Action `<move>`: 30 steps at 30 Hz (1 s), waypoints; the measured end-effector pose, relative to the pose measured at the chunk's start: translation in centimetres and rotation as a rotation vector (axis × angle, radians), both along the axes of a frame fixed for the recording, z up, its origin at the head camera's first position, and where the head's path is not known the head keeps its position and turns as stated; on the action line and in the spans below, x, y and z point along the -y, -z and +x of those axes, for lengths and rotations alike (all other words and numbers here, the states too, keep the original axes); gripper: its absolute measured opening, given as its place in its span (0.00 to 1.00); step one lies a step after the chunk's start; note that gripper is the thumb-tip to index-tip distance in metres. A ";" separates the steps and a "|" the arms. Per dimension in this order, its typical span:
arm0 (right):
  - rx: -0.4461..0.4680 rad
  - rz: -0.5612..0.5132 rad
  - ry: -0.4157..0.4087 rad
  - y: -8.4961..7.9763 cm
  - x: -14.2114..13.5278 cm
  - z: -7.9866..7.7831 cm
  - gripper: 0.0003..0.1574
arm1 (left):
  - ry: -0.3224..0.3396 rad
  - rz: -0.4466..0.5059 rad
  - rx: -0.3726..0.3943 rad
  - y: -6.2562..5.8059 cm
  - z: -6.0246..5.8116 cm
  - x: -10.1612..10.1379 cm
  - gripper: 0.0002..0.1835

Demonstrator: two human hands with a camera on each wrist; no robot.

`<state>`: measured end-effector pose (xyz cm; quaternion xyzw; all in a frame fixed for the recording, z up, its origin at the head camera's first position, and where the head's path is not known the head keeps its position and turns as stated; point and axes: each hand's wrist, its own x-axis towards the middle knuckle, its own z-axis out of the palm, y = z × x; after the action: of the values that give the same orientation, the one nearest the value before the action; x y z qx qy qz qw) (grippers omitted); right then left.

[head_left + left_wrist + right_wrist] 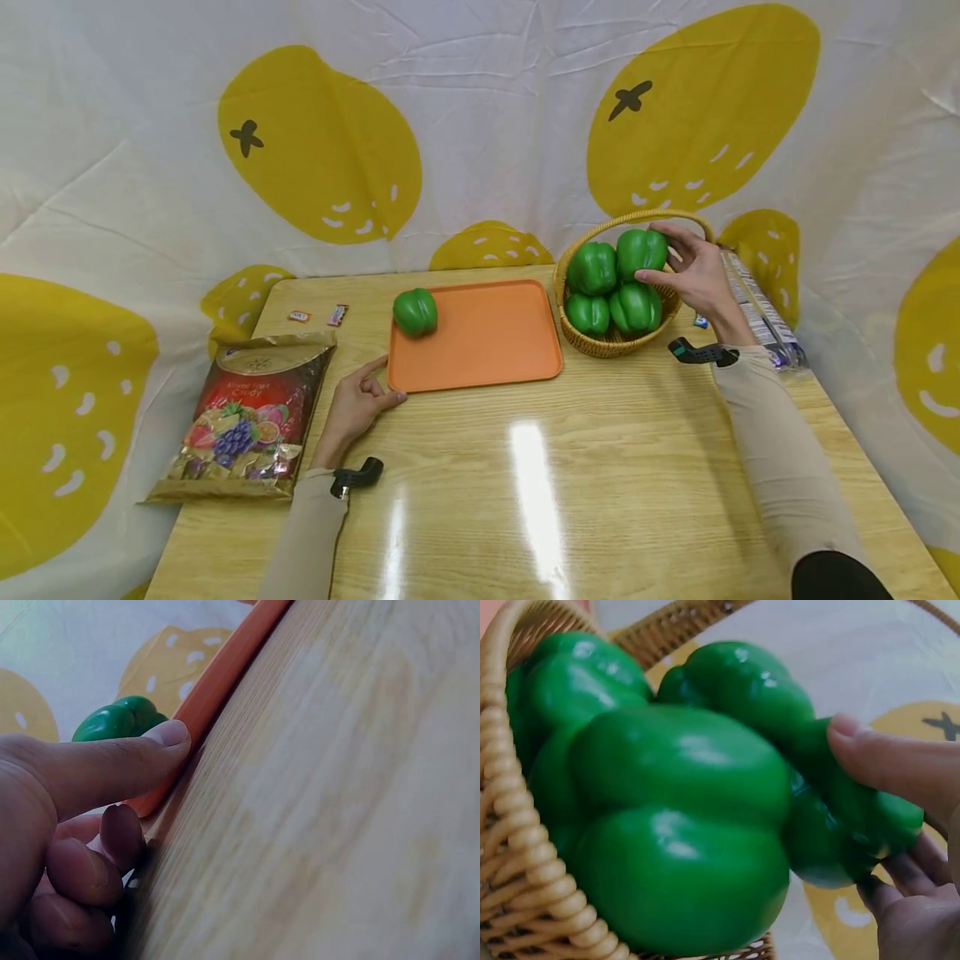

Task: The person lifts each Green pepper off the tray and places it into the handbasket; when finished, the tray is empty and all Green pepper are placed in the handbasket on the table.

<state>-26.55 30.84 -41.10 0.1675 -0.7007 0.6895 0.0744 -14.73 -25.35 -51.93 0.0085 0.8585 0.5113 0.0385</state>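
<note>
At the basket, my right hand (pixel 701 271) grips a green bell pepper (pixel 641 254), thumb on one side and fingers on the other. In the right wrist view, the thumb (pixel 851 731) lies against that pepper. Several more green bell peppers (pixel 682 832) sit in the wicker basket (pixel 626 346) around and below it. My left hand (pixel 356 408) holds the near left corner of an orange tray (pixel 487 337), its thumb (pixel 169 733) on the rim. One green bell pepper (pixel 415 312) rests on the tray near its far left corner.
A red and gold candy bag (pixel 247 417) lies left of my left hand. Two small wrapped candies (pixel 337 315) are behind it. A silvery package (pixel 761 312) lies right of the basket, partly behind my right arm. A patterned cloth hangs behind the wooden table (pixel 465 483).
</note>
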 end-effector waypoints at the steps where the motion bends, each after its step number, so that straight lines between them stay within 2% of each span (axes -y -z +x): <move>1: 0.007 0.020 -0.004 0.1 0.0 -0.1 0.47 | 0.002 -0.002 -0.001 0.0 0.0 0.0 0.44; 12: 0.087 0.213 -0.007 1.2 -0.6 -1.0 0.49 | 0.002 -0.002 0.003 0.0 -0.1 0.0 0.45; 16: 0.065 0.288 -0.042 1.4 -0.9 -1.0 0.48 | 0.000 -0.002 0.000 0.1 0.0 0.0 0.44; 20: 0.039 0.264 -0.087 1.6 -1.1 -1.1 0.49 | 0.001 -0.003 0.000 0.2 -0.1 0.0 0.44; 25: 0.044 0.239 -0.080 1.8 -1.0 -1.0 0.53 | 0.002 0.001 0.005 0.3 -0.1 0.0 0.44; 30: 0.084 0.281 -0.065 1.8 -0.9 -0.6 0.59 | -0.008 0.002 0.005 0.2 0.0 0.0 0.44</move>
<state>-27.19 31.77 -42.88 0.1698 -0.7870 0.5931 -0.0017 -14.70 -25.36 -52.11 0.0037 0.8578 0.5126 0.0384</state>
